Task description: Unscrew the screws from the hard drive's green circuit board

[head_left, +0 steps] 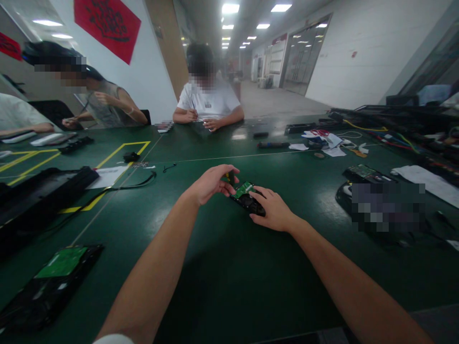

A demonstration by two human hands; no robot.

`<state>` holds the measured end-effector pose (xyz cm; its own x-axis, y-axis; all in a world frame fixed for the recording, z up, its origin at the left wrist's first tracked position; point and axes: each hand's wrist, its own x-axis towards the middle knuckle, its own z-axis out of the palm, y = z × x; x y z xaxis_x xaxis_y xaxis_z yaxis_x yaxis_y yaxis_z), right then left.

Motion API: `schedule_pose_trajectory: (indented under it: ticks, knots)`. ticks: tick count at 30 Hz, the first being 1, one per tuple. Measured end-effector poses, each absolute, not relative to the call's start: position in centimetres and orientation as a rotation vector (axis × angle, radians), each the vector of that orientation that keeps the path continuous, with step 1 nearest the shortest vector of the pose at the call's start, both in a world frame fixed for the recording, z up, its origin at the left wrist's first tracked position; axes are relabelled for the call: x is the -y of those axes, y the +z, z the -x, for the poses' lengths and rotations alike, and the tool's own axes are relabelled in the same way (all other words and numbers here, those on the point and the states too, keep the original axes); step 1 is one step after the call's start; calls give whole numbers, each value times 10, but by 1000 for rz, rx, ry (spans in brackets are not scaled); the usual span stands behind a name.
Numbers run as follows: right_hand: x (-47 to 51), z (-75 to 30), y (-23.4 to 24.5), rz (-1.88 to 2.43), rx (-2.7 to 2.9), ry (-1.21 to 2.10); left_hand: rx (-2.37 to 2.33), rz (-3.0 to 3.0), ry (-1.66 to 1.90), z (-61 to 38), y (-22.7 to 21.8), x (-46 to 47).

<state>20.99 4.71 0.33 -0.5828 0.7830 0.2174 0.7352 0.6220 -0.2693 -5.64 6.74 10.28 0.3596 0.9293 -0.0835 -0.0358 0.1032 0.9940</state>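
Where the green tabletop (218, 296) reaches the lower left, an opened black unit (34, 298) lies with its green board (61, 262) facing up. Beyond it, at the left edge, rests a long black casing (39, 205), with a white sheet (110, 177) just beside its far end. A person in a sleeveless top (120, 102) sits behind the far edge. A black cable (132, 185) crosses the yellow tape (136, 143), near a small black part (131, 156).

Toward the middle, the left hand (210, 185) has its grip closed about a black-and-yellow object (230, 178), partly hidden by the fingers. Just beside it, between the two hands, is the central device (245, 198), black and tilted obliquely, its green circuit board (245, 188) uppermost. The right hand (275, 210) grasps the device's near right end, thumb along the near side and fingers over the top. Opposite sits a person in a white T-shirt (210, 102).

Farther right lie a dark cylindrical tool (273, 145) and a cluster of papers and cloth (322, 138). Another black unit with a green board (369, 172) lies near a blurred-out object (387, 208); a white cloth or paper (430, 185) lies at the right.
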Motion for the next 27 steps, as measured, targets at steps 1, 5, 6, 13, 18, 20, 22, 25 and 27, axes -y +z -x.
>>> schedule_pose_trajectory:
  ticks: [1,5,6,13,18,20,22,25,27]
  knots:
    - [-47,-210,3,1226,2533,212,-928,-1245,890,56,102,-67]
    - [-47,-209,3,1226,2535,193,-821,-1256,797,54,101,-64]
    - [-47,-209,3,1224,2535,192,-793,-1263,768,53,101,-63]
    - [-46,-209,4,1242,2535,217,-760,-1247,721,53,102,-63]
    - [-46,-209,6,1247,2543,211,-810,-1235,686,61,104,-65]
    - [-46,-209,5,1250,2544,211,-820,-1227,693,64,104,-65]
    - [-46,-209,5,1253,2540,208,-828,-1214,717,65,104,-65]
    - [-47,-208,4,1254,2538,203,-864,-1190,760,66,102,-67]
    - [-47,-208,4,1255,2539,206,-919,-1195,784,65,102,-68]
